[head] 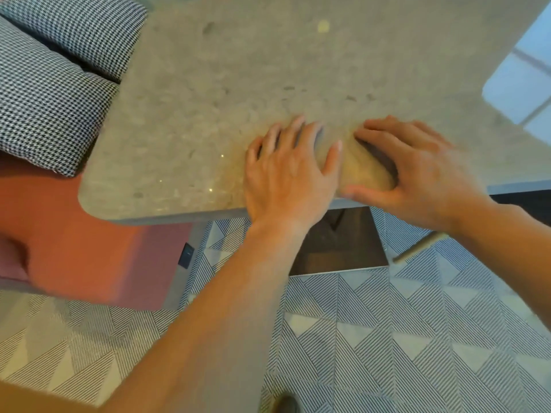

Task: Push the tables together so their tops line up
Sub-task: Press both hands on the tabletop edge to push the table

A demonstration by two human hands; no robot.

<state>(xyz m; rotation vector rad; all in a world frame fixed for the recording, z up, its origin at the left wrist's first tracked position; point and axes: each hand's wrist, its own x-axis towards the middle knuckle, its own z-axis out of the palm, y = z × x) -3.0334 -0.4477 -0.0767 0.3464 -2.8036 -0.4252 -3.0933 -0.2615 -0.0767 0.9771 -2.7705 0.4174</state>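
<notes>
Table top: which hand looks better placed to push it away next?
Probably the left hand: it lies flat on the table top, fingers spread, forearm straight behind it. The right hand only arches on its fingertips near the edge.

Left hand (289,177), right hand (417,174) on table (208,99)

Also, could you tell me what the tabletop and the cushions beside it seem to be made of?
Tabletop: probably polished stone or a terrazzo-look composite, given the grey speckling and glossy reflections. Cushions: woven fabric, matte, shown by the black-and-white houndstooth weave.
</notes>
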